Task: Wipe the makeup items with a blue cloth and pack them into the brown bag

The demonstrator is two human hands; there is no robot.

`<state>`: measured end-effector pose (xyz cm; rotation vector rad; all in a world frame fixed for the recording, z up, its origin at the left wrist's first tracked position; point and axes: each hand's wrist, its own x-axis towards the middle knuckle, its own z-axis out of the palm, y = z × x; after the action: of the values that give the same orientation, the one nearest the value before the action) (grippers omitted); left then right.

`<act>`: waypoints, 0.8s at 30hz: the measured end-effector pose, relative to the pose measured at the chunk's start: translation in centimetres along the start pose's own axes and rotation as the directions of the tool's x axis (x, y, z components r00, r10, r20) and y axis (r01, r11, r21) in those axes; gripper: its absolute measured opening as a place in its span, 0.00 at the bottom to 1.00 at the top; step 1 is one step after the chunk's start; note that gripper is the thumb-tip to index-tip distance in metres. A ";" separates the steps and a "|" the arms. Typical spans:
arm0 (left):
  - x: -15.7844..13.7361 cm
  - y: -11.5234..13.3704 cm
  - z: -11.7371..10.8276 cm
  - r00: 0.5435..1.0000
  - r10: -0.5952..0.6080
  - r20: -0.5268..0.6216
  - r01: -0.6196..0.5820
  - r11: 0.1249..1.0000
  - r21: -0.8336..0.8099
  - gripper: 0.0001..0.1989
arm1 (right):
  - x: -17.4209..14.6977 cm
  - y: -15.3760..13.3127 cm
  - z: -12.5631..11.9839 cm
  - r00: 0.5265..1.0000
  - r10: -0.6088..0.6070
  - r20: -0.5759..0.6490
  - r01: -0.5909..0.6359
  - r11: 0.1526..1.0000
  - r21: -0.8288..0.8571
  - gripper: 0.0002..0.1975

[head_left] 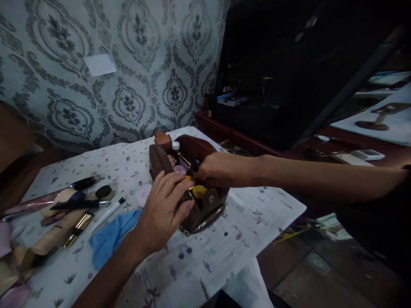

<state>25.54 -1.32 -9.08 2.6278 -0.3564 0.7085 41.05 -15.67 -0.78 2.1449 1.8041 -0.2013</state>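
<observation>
A brown makeup bag [160, 159] stands unzipped on the cloth-covered table, filled with small items. Inside it show a bottle with a white cap [175, 146], a pinkish round item [180, 169] and a yellow round item [199, 191]. My right hand [213, 168] reaches into the bag's far right side, its fingers curled; what they hold is hidden. Over the bag's near left edge lies my left hand [167, 207], fingers stretched out and thumb apart, touching the bag. A blue cloth [112, 237] lies beside my left wrist.
Makeup items lie on the left of the table: a gold tube [78, 229], a white pen-like stick [107, 214], a green-lidded jar [105, 192]. Behind my left hand is a round pale compact [143, 195]. A large black screen [289, 72] rises at the right, beside a patterned wall.
</observation>
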 end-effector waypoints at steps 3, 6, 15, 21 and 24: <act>0.0 -0.1 0.1 1.000 0.004 0.001 -0.004 1.000 0.010 0.16 | 1.5 -0.4 0.8 0.995 0.049 0.085 -0.046 0.998 -0.042 0.08; 0.0 -0.2 0.2 1.000 0.015 0.007 -0.015 1.000 0.013 0.16 | 2.9 -0.5 1.6 0.997 0.026 0.073 -0.021 0.997 -0.070 0.14; 0.1 -0.2 0.1 1.000 0.012 0.014 -0.012 1.000 0.004 0.16 | 3.1 -0.1 1.3 0.988 -0.034 0.153 0.044 0.997 -0.065 0.09; 0.1 -0.2 0.1 1.000 0.017 0.017 -0.017 1.000 -0.011 0.15 | 3.3 -0.2 1.8 0.988 -0.107 0.108 0.108 0.994 -0.003 0.08; 0.1 -0.2 0.1 1.000 0.023 0.010 -0.023 1.000 -0.006 0.16 | 3.2 -0.7 2.0 0.975 -0.151 0.161 0.161 0.985 -0.053 0.08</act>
<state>25.71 -1.20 -9.13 2.6264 -0.3916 0.7002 41.20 -13.27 -3.82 1.8874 1.8615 -0.3329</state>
